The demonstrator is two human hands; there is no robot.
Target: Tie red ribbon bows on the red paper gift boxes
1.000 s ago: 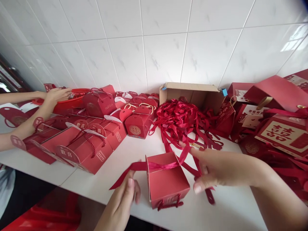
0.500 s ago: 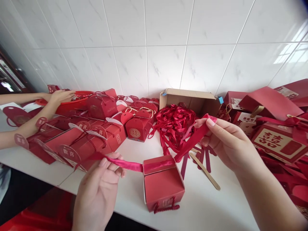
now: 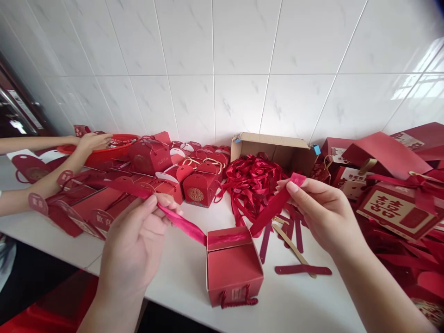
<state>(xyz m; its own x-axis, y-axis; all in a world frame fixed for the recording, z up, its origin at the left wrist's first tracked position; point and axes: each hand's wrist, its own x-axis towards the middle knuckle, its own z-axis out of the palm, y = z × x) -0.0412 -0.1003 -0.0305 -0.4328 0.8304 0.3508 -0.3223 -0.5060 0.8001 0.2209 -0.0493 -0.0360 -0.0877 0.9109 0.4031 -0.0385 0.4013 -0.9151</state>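
A small red gift box (image 3: 236,270) with a twisted cord handle (image 3: 239,303) sits on the white table in front of me. A red satin ribbon (image 3: 229,239) lies across its top and rises on both sides. Left of the box, my left hand (image 3: 138,231) pinches one length of it, with a loose tail reaching further left. On the other side my right hand (image 3: 312,208) pinches the opposite end between thumb and fingers, above and to the right of the box. Both lengths are lifted off the table.
Behind the box, a heap of red ribbons (image 3: 255,185) spills from a cardboard box (image 3: 274,141). Red and gold strips (image 3: 303,269) lie at right, near larger gift boxes (image 3: 398,208). More small boxes (image 3: 199,187) stand left, where another person's hands (image 3: 92,141) reach into a red basin (image 3: 121,138).
My left hand has shifted left and up with the ribbon, and my right hand slightly left and down. A dark red strip now lies across the gold one.
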